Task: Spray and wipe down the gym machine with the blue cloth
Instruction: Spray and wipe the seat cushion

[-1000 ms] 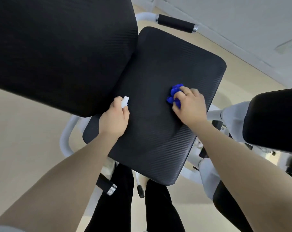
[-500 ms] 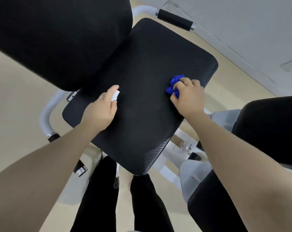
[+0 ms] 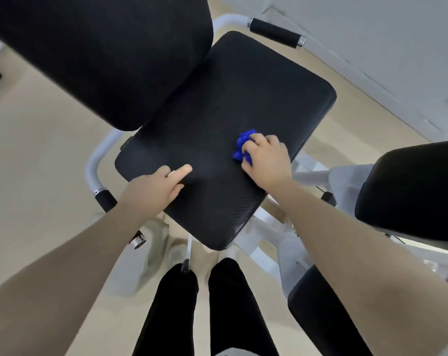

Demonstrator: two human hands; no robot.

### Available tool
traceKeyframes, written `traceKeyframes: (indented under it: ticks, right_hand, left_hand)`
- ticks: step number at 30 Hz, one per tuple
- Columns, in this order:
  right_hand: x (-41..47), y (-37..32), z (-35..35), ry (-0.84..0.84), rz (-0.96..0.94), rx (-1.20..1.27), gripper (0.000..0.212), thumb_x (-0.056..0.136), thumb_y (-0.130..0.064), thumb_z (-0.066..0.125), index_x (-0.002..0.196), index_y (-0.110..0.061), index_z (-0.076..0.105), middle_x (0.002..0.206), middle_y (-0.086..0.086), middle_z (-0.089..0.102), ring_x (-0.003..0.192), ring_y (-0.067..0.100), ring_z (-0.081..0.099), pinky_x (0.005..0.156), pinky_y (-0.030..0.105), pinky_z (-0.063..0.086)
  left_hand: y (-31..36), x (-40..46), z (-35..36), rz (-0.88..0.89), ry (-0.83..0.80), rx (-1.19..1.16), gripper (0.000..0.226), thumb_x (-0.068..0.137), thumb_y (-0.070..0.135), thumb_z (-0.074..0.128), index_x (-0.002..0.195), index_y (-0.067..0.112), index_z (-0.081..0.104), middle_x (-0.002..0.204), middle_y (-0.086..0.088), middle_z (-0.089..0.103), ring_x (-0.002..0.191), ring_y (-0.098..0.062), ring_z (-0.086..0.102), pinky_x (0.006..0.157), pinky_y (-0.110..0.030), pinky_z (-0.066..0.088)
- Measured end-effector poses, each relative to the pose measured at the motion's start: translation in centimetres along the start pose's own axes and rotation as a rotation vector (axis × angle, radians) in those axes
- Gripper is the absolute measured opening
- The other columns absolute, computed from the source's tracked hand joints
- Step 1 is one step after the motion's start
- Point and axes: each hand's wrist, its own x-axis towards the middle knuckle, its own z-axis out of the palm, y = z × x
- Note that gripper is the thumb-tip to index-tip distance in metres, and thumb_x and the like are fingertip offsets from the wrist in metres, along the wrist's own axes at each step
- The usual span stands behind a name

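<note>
Blue cloth [image 3: 243, 146], black woven-textured seat pad [image 3: 230, 104], white frame [image 3: 93, 165]

Looking down at a black padded seat [image 3: 225, 140] on a white-framed gym machine. The right hand [image 3: 268, 160] grips a bunched blue cloth [image 3: 243, 146] against the pad. The left hand [image 3: 155, 187] hovers over the seat's near edge, forefinger extended, possibly holding something hidden.

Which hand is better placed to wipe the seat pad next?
Right. The right hand already grips the bunched blue cloth against the seat pad. The left hand sits at the pad's near left edge with its forefinger out; no cloth shows in it.
</note>
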Motion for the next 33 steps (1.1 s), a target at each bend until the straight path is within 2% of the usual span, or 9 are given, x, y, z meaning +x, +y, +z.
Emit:
traceKeyframes:
  ticks: [3, 7, 10, 13, 18, 25, 29, 31, 33]
  right_hand:
    - [0.3, -1.3, 0.7, -0.056, 0.181, -0.003, 0.026, 0.087, -0.028, 0.053, 0.108, -0.012, 0.060, 0.121, 0.005, 0.054, 0.103, 0.033, 0.047, 0.076, 0.039, 0.037]
    - [-4.7, -6.6, 1.7, -0.077, -0.088, 0.055, 0.022, 0.066, -0.031, 0.072, 0.082, -0.017, 0.065, 0.098, 0.000, 0.064, 0.080, 0.027, 0.056, 0.062, 0.031, 0.041]
    - [-6.0, -7.6, 1.2, -0.181, -0.167, 0.124, 0.021, 0.079, -0.029, 0.063, 0.097, -0.018, 0.065, 0.112, -0.001, 0.060, 0.095, 0.027, 0.053, 0.073, 0.034, 0.041]
    - [-5.7, -5.7, 0.1, -0.139, 0.093, 0.149, 0.025, 0.089, -0.029, 0.049, 0.109, -0.018, 0.060, 0.122, 0.000, 0.053, 0.106, 0.028, 0.047, 0.081, 0.035, 0.037]
    - [-7.6, -2.3, -2.0, -0.040, 0.392, 0.179, 0.023, 0.089, -0.024, 0.052, 0.106, -0.012, 0.061, 0.121, 0.006, 0.054, 0.103, 0.033, 0.047, 0.082, 0.036, 0.038]
    - [-11.0, -2.6, -1.8, -0.041, 0.537, 0.217, 0.029, 0.091, -0.025, 0.050, 0.113, -0.010, 0.059, 0.123, 0.008, 0.054, 0.103, 0.032, 0.046, 0.086, 0.038, 0.037]
    - [-10.7, -3.7, -1.9, -0.056, 0.547, 0.245, 0.028, 0.092, -0.026, 0.048, 0.114, -0.011, 0.057, 0.124, 0.006, 0.052, 0.105, 0.029, 0.044, 0.081, 0.035, 0.038]
    - [-10.4, -4.2, -1.9, -0.065, 0.542, 0.242, 0.028, 0.092, -0.026, 0.049, 0.114, -0.012, 0.057, 0.124, 0.006, 0.052, 0.106, 0.029, 0.044, 0.083, 0.035, 0.037]
    - [-10.2, -4.7, -1.4, -0.061, 0.525, 0.212, 0.027, 0.090, -0.025, 0.051, 0.112, -0.012, 0.058, 0.124, 0.006, 0.052, 0.106, 0.030, 0.045, 0.086, 0.036, 0.036]
  left_hand:
    - [-0.9, -0.2, 2.0, -0.089, 0.019, -0.122, 0.040, 0.097, 0.029, 0.039, 0.137, 0.028, 0.035, 0.090, -0.005, 0.046, 0.059, -0.030, 0.049, 0.050, -0.031, 0.035]
    - [-0.6, -1.0, 3.7, -0.151, 0.087, -0.318, 0.036, 0.096, 0.024, 0.039, 0.131, 0.028, 0.037, 0.083, -0.005, 0.044, 0.061, -0.032, 0.051, 0.054, -0.036, 0.043]
    - [-1.0, -1.1, 2.4, -0.133, 0.072, -0.280, 0.039, 0.097, 0.025, 0.036, 0.136, 0.030, 0.033, 0.092, -0.008, 0.049, 0.066, -0.034, 0.054, 0.059, -0.038, 0.044]
    - [-1.3, -0.4, 0.0, -0.192, 0.062, -0.207, 0.043, 0.100, 0.025, 0.030, 0.142, 0.030, 0.024, 0.103, -0.011, 0.049, 0.065, -0.030, 0.047, 0.058, -0.036, 0.037]
    - [-1.7, 2.2, -0.9, -0.277, 0.007, -0.184, 0.044, 0.098, 0.011, 0.029, 0.140, 0.022, 0.023, 0.103, -0.015, 0.048, 0.071, -0.028, 0.042, 0.059, -0.038, 0.031]
    - [0.5, -0.2, 1.3, -0.191, -0.041, -0.220, 0.038, 0.099, 0.015, 0.027, 0.136, 0.023, 0.028, 0.103, -0.012, 0.050, 0.070, -0.027, 0.043, 0.063, -0.038, 0.034]
    - [4.5, -1.0, 1.4, 0.070, -0.025, -0.063, 0.043, 0.098, 0.015, 0.035, 0.137, 0.029, 0.025, 0.090, -0.003, 0.039, 0.046, -0.019, 0.034, 0.044, -0.032, 0.028]
    - [6.5, -1.7, 1.6, 0.203, -0.072, -0.018, 0.043, 0.098, 0.017, 0.035, 0.138, 0.027, 0.025, 0.093, -0.006, 0.042, 0.051, -0.025, 0.042, 0.041, -0.031, 0.023]
    - [7.4, -1.8, 1.8, 0.218, -0.108, -0.053, 0.040, 0.098, 0.018, 0.034, 0.137, 0.026, 0.027, 0.100, -0.008, 0.048, 0.063, -0.031, 0.051, 0.047, -0.032, 0.029]
